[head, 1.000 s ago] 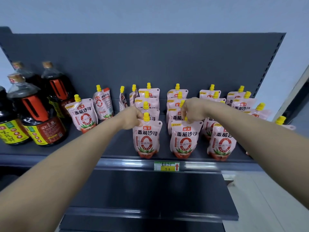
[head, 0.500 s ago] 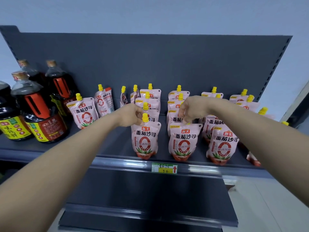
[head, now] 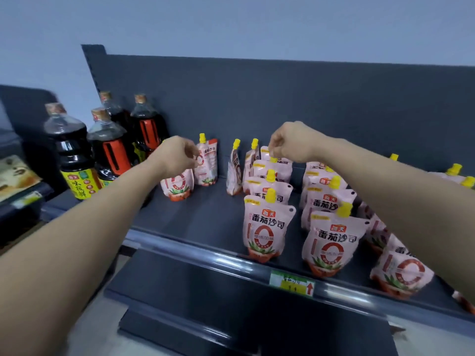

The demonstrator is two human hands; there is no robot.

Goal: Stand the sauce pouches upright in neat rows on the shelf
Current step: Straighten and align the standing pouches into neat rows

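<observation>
A: How many sauce pouches (head: 267, 227) stood on the shelf (head: 205, 222)?

B: I could not get a full count. The row nearest the middle held four, one behind another from the front edge toward the back panel (head: 282, 98). The next row to the right showed at least three yellow caps. Further right, arms and blur hid too much to count.

A: And to the left of those rows?

B: Four more stood near the back: a lone pouch (head: 177, 186) toward the left end, another pouch (head: 207, 163) just behind it to the right, and two narrow ones (head: 234, 173) turned sideways, close beside the middle row.

A: What was the left hand (head: 174, 156) doing?

B: Its fingers (head: 191, 156) were curled in over the top of the lone pouch. Whether they gripped the cap, I could not tell; the hand hid it.

A: The right hand (head: 290, 145)?

B: Fingertips were pinched together just above the rearmost pouch (head: 276, 165) of the middle row, at its yellow cap (head: 273, 159). They looked closed on it, though blur made contact uncertain.

A: Anything else on the shelf?

B: Four dark soy sauce bottles (head: 110, 150) at the left end, and one price tag (head: 293, 285) on the front rail.
</observation>
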